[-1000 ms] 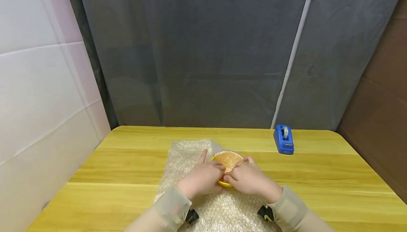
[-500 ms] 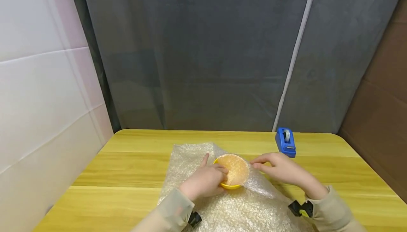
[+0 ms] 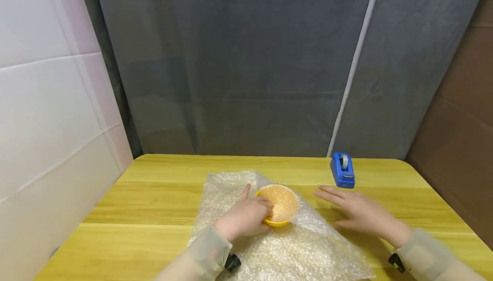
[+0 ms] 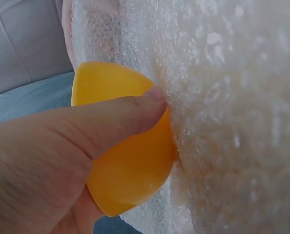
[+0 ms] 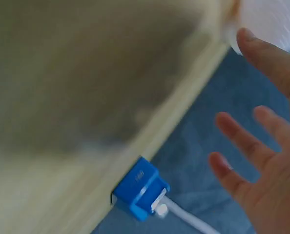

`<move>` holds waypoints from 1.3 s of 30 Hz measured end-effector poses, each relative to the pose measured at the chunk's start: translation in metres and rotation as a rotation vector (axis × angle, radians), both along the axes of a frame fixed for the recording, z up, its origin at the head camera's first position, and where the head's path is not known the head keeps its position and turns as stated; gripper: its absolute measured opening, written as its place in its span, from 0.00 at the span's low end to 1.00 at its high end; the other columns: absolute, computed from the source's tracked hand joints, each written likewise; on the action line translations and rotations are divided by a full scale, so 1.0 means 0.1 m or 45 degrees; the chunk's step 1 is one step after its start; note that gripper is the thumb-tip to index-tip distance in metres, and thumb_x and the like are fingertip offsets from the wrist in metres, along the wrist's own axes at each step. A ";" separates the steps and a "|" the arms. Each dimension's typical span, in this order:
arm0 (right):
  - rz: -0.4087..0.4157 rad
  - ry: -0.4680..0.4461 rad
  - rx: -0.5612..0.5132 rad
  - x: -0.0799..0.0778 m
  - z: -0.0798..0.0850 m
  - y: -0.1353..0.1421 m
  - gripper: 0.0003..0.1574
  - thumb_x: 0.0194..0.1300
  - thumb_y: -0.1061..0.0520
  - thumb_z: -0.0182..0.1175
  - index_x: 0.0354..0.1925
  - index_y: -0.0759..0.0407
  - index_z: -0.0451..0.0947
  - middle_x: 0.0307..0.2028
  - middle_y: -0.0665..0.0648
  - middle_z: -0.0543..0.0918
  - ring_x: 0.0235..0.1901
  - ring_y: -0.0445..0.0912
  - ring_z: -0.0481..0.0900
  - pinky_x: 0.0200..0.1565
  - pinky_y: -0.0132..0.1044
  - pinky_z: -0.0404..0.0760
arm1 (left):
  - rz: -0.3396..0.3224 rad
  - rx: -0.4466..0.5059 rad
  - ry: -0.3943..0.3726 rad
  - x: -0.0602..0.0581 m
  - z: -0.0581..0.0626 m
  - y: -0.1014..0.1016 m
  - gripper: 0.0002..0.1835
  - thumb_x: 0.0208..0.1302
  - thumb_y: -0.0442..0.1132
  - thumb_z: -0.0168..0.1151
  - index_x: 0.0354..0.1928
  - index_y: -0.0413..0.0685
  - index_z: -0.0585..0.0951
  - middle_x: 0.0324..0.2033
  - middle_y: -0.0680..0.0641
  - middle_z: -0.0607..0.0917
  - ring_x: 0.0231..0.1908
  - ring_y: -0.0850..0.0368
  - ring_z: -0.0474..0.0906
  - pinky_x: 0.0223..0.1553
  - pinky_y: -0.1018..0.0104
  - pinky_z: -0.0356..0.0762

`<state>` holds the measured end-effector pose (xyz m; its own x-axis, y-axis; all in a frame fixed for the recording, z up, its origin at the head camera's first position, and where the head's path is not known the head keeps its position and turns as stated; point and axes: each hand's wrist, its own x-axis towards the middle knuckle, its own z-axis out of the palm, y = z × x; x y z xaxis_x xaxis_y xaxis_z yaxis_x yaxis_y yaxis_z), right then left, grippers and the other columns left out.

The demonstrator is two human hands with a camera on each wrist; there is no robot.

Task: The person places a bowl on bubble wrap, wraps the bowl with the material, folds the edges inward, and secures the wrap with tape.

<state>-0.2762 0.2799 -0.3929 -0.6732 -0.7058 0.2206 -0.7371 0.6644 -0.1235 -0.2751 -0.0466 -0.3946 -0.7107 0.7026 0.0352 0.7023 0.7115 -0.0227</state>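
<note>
While only the headcam shows its mouth, the left hand [image 3: 243, 217] grips the bowl [image 4: 135, 168], right hand [image 3: 362, 213] spread empty.

yellow bowl [image 4: 130, 168], clear dimpled bubble wrap [image 3: 292, 251], blue tape dispenser [image 3: 343, 174], yellow wood-grained desk [image 3: 154, 204], dark grey curtain [image 3: 250, 58] with pale strip [image 3: 355, 62].

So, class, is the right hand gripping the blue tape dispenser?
No, the right hand is apart from the tape dispenser, its fingers spread.
</note>
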 end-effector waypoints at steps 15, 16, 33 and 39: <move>0.316 0.209 -0.152 -0.04 -0.06 -0.24 0.39 0.50 0.75 0.65 0.58 0.49 0.79 0.57 0.54 0.79 0.52 0.50 0.79 0.46 0.49 0.81 | 0.016 -0.009 -0.026 0.02 0.03 0.01 0.09 0.55 0.54 0.69 0.28 0.63 0.81 0.58 0.61 0.78 0.62 0.62 0.68 0.67 0.35 0.41; 0.317 0.197 -0.163 -0.04 -0.06 -0.25 0.36 0.52 0.74 0.64 0.56 0.49 0.81 0.56 0.54 0.80 0.51 0.50 0.80 0.46 0.48 0.81 | 0.018 -0.011 -0.028 0.02 0.03 0.01 0.09 0.55 0.54 0.69 0.28 0.63 0.81 0.58 0.61 0.77 0.63 0.62 0.68 0.67 0.35 0.41; -0.039 -0.192 -0.332 -0.08 0.00 -0.52 0.09 0.70 0.56 0.57 0.44 0.53 0.82 0.43 0.52 0.86 0.44 0.48 0.82 0.47 0.47 0.80 | 0.051 -0.032 -0.050 0.02 0.02 0.00 0.10 0.55 0.56 0.69 0.36 0.63 0.84 0.60 0.62 0.76 0.64 0.62 0.67 0.67 0.35 0.43; -0.068 -0.170 -0.372 -0.12 -0.02 -0.63 0.06 0.69 0.56 0.58 0.34 0.48 0.79 0.33 0.43 0.83 0.30 0.36 0.75 0.33 0.36 0.77 | 0.057 -0.028 -0.046 0.02 0.01 -0.01 0.09 0.55 0.56 0.69 0.35 0.64 0.84 0.60 0.62 0.76 0.64 0.62 0.67 0.67 0.35 0.42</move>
